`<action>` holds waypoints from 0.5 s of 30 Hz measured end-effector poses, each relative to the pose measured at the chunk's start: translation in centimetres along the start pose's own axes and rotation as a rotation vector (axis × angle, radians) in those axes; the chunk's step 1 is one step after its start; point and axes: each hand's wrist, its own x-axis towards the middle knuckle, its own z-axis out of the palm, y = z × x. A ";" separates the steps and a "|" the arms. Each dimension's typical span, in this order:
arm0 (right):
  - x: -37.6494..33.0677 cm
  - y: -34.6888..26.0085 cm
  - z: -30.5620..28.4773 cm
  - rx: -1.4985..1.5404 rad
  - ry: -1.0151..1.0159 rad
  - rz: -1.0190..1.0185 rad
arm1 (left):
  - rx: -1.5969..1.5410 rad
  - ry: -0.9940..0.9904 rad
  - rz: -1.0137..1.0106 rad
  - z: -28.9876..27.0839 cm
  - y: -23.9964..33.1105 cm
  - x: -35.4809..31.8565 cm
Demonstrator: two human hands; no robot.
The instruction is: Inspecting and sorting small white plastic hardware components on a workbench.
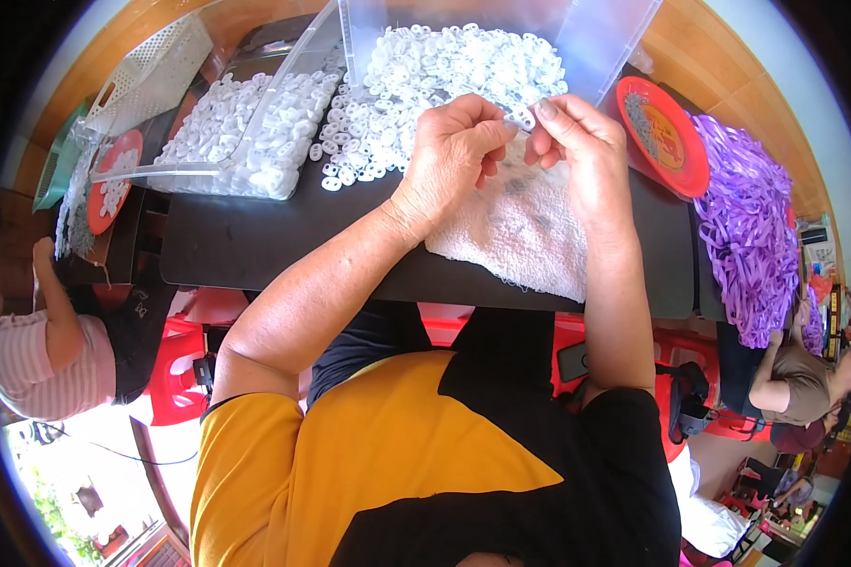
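My left hand (456, 156) and my right hand (581, 156) meet over the table, fingertips close together. Between them a small white plastic oval piece with holes (526, 119) is pinched. My left thumb and forefinger grip its left side, while my right thumb and forefinger are at its right side. Anything finer in the right fingers is too small to make out. Beneath the hands lies a crumpled white towel (506, 248). A loose heap of similar white oval pieces (463, 61) spreads just beyond, some lying by my left wrist.
Left stands a clear plastic bin (194, 171) full of white pieces. At right, a red plate (697, 178) carries small grey parts, beside a pile of purple straps (742, 227). People sit at the left (57, 354) and right (804, 383). The dark table's front edge (350, 283) is near my body.
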 end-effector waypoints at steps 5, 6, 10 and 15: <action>0.0 0.0 0.1 -0.065 -0.011 -0.020 | 0.018 -0.003 0.001 0.0 0.0 0.0; 0.0 0.0 0.1 -0.070 -0.019 -0.028 | 0.031 0.000 0.002 0.0 -0.1 0.0; 0.0 0.2 -0.4 -0.029 -0.031 -0.039 | 0.056 -0.008 0.007 0.2 0.1 0.0; 0.1 0.1 -1.2 0.018 -0.089 -0.023 | 0.036 -0.022 0.091 0.3 0.2 -0.1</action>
